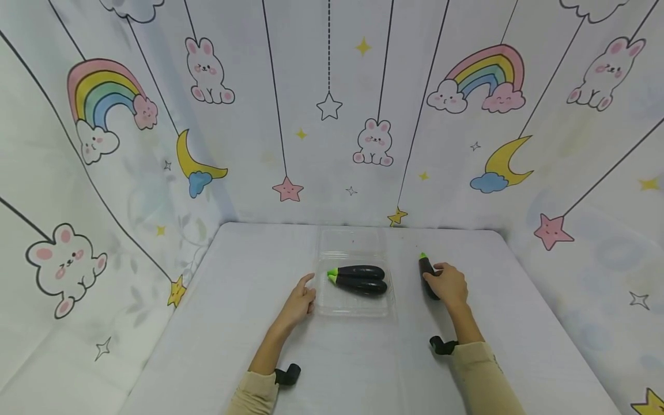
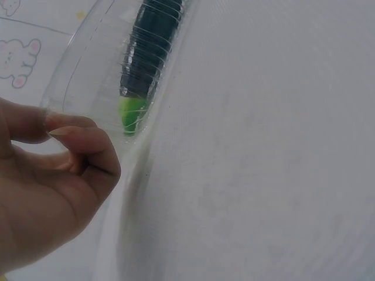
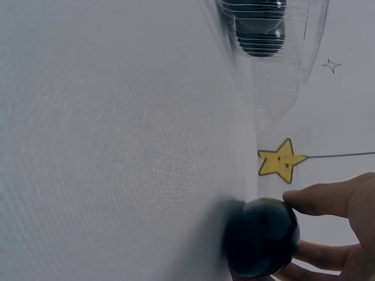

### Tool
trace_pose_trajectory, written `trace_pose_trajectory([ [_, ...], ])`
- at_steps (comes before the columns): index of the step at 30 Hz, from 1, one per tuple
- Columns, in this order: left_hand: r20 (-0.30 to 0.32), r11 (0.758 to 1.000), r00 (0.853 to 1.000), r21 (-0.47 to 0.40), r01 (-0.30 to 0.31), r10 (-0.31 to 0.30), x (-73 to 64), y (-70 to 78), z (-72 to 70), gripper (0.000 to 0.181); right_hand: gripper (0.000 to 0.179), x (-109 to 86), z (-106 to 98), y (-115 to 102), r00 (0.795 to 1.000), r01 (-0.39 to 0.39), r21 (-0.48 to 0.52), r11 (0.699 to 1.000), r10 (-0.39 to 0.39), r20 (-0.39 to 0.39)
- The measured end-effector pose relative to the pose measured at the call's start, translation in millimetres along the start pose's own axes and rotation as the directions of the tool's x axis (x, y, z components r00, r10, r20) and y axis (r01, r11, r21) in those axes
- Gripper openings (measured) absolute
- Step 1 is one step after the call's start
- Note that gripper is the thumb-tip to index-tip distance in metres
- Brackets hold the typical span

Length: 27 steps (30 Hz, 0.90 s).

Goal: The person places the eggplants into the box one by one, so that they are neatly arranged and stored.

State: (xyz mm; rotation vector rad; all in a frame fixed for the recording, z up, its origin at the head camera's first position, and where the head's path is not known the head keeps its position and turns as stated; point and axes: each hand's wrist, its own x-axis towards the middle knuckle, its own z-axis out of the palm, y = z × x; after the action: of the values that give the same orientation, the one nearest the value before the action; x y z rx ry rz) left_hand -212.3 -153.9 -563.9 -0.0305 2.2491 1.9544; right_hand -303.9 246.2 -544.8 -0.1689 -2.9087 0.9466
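A dark eggplant (image 1: pixel 426 266) with a bright green stem end lies on the white table, right of a clear plastic box. My right hand (image 1: pixel 449 284) grips it from above. In the right wrist view, its rounded end (image 3: pixel 263 239) sits between thumb and fingers. Two more eggplants (image 1: pixel 361 279) lie side by side inside the clear box (image 1: pixel 353 309), green ends pointing left. Beside the box's left edge is my left hand (image 1: pixel 298 301), index finger extended and the others loosely bent. The left wrist view shows its fingers (image 2: pixel 70 140) at the plastic rim, holding no eggplant.
The box's clear lid (image 1: pixel 353 241) lies open behind it, toward the back of the white table (image 1: pixel 249 253). A cloth backdrop (image 1: pixel 249 115) printed with rabbits, stars, moons and rainbows rises at the back and both sides.
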Motion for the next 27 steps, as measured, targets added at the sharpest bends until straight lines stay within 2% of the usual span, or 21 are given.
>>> trace_pose_trajectory([
  [12, -0.005, 1.000, 1.000, -0.013, 0.011, -0.011, -0.8, 0.5, 0.5, 0.054, 0.052, 2.0, 2.7, 1.2, 1.000, -0.003, 0.000, 1.000, 0.003, -0.009],
  [27, -0.004, 1.000, 1.000, -0.025, 0.012, -0.012, 0.7, 0.7, 1.5, 0.055, 0.053, 0.3, -5.8, -1.4, 1.000, 0.024, 0.026, 0.999, -0.023, -0.018],
])
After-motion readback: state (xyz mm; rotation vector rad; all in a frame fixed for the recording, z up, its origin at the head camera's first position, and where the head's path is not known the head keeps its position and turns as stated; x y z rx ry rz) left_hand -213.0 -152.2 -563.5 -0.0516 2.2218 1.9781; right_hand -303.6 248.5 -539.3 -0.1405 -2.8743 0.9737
